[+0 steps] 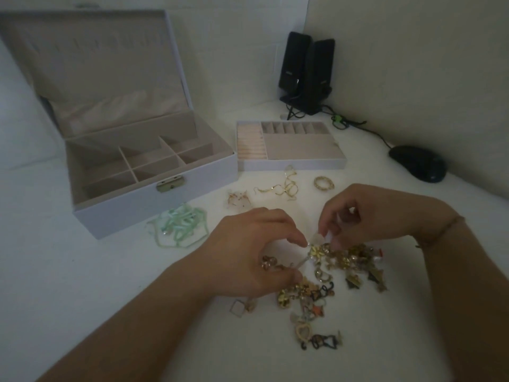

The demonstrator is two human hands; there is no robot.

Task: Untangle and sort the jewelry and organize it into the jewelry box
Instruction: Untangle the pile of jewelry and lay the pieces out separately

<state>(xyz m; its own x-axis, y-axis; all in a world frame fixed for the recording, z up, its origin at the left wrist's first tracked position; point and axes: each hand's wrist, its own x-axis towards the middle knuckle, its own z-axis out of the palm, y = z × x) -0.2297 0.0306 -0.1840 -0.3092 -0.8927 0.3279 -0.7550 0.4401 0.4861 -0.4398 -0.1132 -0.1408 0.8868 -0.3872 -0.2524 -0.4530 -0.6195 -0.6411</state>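
Note:
A tangled pile of gold and coloured jewelry (325,288) lies on the white table in front of me. My left hand (248,252) and my right hand (366,216) pinch a small piece at the top of the pile, fingertips almost meeting. The open jewelry box (154,199) stands at the left with bare compartments. Its removable tray (292,164) sits to the right of it. A mint-green beaded strand (179,227), pale pink earrings (238,201), gold wavy earrings (286,187) and a gold ring (323,183) lie apart from the pile.
Two black speakers (305,73) stand in the back corner with cables running right. A black computer mouse (417,162) rests at the right by the wall. A bracelet circles my right wrist (440,230).

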